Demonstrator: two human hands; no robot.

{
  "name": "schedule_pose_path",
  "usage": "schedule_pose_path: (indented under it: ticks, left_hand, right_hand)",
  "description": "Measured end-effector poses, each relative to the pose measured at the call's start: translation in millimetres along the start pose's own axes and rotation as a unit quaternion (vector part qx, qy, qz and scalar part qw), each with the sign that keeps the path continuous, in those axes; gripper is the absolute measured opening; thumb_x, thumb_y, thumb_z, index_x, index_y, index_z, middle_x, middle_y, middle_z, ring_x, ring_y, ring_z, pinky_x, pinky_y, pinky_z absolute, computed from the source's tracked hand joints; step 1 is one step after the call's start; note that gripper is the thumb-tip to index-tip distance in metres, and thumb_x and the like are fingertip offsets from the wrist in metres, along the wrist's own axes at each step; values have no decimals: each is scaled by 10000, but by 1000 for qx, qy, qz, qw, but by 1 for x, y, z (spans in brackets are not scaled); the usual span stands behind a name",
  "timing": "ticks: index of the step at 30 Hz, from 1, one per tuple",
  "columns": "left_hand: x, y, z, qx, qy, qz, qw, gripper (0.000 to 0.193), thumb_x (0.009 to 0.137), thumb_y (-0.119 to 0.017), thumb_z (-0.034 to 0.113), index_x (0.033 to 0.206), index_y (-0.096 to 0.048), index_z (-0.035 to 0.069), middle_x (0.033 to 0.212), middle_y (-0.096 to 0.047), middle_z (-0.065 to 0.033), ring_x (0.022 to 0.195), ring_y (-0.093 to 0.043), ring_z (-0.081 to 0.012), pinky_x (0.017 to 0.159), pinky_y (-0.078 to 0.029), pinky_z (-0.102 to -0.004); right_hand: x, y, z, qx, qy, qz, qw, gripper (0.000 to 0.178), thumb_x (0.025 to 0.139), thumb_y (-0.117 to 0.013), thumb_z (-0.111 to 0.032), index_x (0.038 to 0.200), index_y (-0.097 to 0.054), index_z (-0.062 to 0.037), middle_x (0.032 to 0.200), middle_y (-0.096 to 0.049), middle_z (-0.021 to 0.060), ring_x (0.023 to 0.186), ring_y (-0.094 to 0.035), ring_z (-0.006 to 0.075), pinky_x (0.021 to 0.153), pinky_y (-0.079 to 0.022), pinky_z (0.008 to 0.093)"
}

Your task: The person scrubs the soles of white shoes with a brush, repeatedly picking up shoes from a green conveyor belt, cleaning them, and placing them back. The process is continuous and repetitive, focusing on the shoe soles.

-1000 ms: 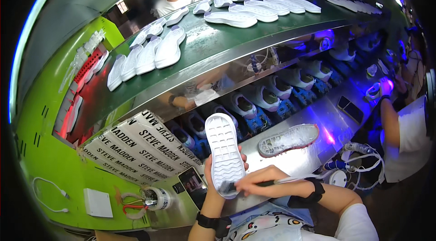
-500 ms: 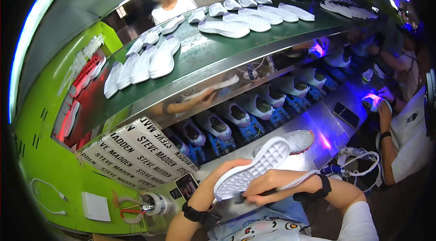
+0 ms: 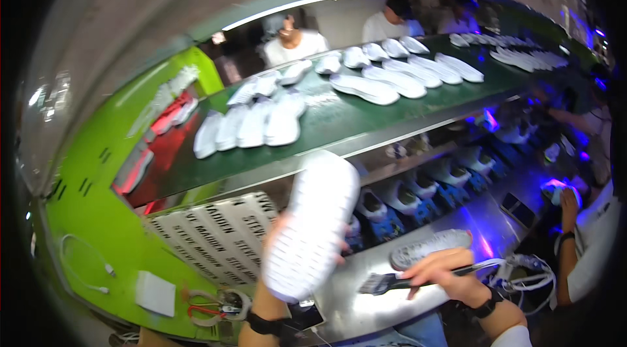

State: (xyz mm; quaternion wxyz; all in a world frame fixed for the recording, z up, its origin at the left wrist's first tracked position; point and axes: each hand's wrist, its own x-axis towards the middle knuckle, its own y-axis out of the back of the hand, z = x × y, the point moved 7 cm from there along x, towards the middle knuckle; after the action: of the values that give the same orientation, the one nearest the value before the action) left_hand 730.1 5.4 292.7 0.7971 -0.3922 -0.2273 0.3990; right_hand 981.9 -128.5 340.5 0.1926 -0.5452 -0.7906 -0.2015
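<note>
My left hand (image 3: pixel 275 232) grips a white shoe sole (image 3: pixel 315 219), raised and slightly blurred, its ribbed face showing. Its fingertips come round the sole's right edge. To the right, my right hand (image 3: pixel 450 275) is closed around the dark handle of a flat brush (image 3: pixel 385 283), whose bristles point left above the metal bench (image 3: pixel 353 311). From the handle's rear end a white tube runs rightward. Just beyond the brush lies a grey speckled, sole-shaped piece (image 3: pixel 428 249) on the bench, apart from the bristles.
Rows of white soles (image 3: pixel 366 89) lie on the green belt (image 3: pixel 333 121). Under it, several shoes (image 3: pixel 401 197) stand on blue supports. A printed carton (image 3: pixel 209 239), a phone (image 3: pixel 305 314) and coiled tubes (image 3: pixel 522 275) surround my hands. A co-worker (image 3: pixel 591 249) sits at right; others face across the belt.
The brush has come out of the sole's hollow side and moved right with my right hand. My left hand has lifted the sole and turned its ribbed face into view. The whole view has shifted.
</note>
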Motion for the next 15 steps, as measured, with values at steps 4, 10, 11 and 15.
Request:
schedule_pose_path:
  ticks: [4,10,11,15]
  left_hand:
    - [-36,2,175,-232,-152,-84,957,402,1013,-378,189,1323,-443,-59,1384,-443,-248,1209,-540,-308,919,-549,-401]
    - [11,82,406,795,-29,540,275,786,799,-671,510,1346,-450,-9,1281,-540,-256,1128,-564,-401,911,-471,-469]
    - [49,75,395,792,-42,512,330,628,808,-678,449,1183,-510,-25,1126,-579,-222,1030,-600,-358,841,-496,-444]
    - [5,88,373,610,-124,434,651,218,852,-637,175,897,-604,-36,866,-642,-133,878,-662,-252,719,-553,-396]
  right_hand:
    - [-11,28,4,90,18,154,984,270,936,-544,-148,841,-657,78,988,-656,261,729,-696,335,675,-586,419]
    - [-24,11,18,74,47,211,974,132,826,-613,-35,940,-607,30,961,-653,226,696,-672,279,595,-572,380]
    - [-33,20,3,39,28,233,971,199,838,-612,-8,1034,-600,27,1016,-642,172,795,-645,231,692,-537,333]
    - [-42,33,38,25,-184,213,959,305,862,-596,25,1161,-597,-35,1228,-583,148,1089,-578,228,915,-485,331]
